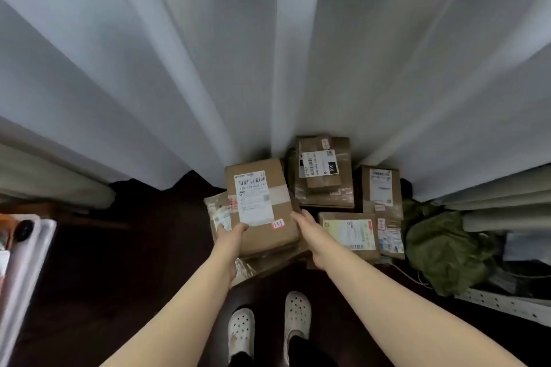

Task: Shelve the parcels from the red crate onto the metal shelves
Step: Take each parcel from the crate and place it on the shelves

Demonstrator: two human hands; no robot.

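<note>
A brown cardboard parcel (pixel 262 205) with a white label and a small pink sticker sits on top of a pile on the dark floor. My left hand (pixel 231 237) grips its near left corner, thumb on top. My right hand (pixel 308 231) holds its right edge with fingers against the side. Under it lies a flatter parcel in clear plastic (pixel 219 214). More cardboard parcels lie to the right: a stacked pair (pixel 323 173), a tall one (pixel 381 191) and a flat one with a colourful label (pixel 348 234). No red crate is in view.
A white curtain (pixel 268 68) hangs right behind the pile. A green cloth bundle (pixel 441 250) lies at the right beside a white perforated metal shelf rail (pixel 501 304). White metal posts (pixel 26 253) stand at the left. My white clogs (pixel 268 319) stand on the dark floor.
</note>
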